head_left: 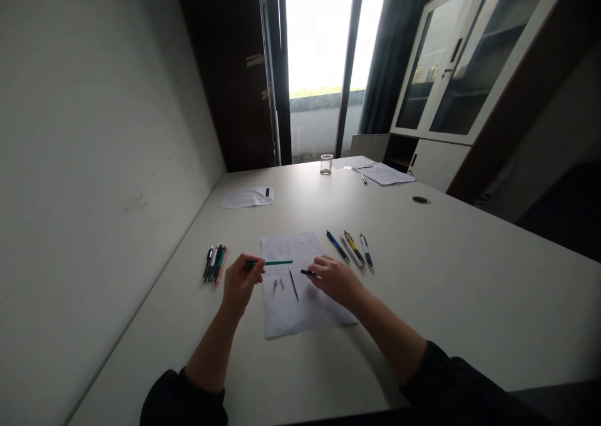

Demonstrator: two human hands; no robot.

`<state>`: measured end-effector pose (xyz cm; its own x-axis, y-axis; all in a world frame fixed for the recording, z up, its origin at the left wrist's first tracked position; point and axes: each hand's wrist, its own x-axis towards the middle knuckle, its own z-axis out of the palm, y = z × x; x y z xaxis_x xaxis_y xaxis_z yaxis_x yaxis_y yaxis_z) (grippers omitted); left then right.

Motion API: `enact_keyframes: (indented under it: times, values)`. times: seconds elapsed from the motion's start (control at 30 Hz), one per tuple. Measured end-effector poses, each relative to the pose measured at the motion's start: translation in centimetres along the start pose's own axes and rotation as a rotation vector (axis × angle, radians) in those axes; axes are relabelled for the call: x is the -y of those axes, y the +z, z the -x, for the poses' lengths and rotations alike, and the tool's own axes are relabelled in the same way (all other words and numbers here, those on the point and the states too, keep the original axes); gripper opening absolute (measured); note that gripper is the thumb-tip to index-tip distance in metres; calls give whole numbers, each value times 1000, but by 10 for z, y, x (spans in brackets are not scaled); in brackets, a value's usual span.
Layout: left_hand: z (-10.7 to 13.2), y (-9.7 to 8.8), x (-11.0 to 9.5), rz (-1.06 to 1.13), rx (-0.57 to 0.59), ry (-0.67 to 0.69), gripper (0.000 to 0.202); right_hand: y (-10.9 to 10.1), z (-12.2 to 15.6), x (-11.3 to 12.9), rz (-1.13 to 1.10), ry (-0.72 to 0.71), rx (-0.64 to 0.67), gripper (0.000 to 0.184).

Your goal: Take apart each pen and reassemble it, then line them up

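My left hand (240, 282) is closed in a pinch around a slim green pen barrel (280, 262), which points right above the paper. Opposite it, my right hand (337, 281) pinches a short black pen piece (306, 272); its far end is hidden by the fingers. The two pieces are apart. Below them on the written sheet of paper (300, 323) lie a thin pen refill (293, 286) and two small pen parts, one a stubby piece (275, 283) and the other a narrow piece (282, 283), too small to make out exactly.
Several pens (215, 265) lie side by side left of the paper, and several more, including a yellow pen (353, 246), lie to its right. Farther back are a folded sheet (246, 197), a glass jar (326, 164), stacked papers (385, 174) and a cable hole (420, 200).
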<state>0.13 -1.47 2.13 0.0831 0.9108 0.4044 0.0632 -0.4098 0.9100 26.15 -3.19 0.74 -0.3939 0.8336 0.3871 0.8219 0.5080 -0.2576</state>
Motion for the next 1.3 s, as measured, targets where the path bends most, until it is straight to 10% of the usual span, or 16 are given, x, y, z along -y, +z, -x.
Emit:
enact_keyframes:
  times: [0.73, 1.0, 1.3]
  values:
    - [-2, -1, 0, 73, -1, -27, 22, 16, 1, -2, -218, 105, 65, 13]
    - [-2, 2, 6, 138, 50, -55, 23, 0, 0, 4, -342, 90, -117, 38]
    - [-2, 5, 9, 126, 223, -93, 24, -1, 1, 16, -424, 19, -193, 25]
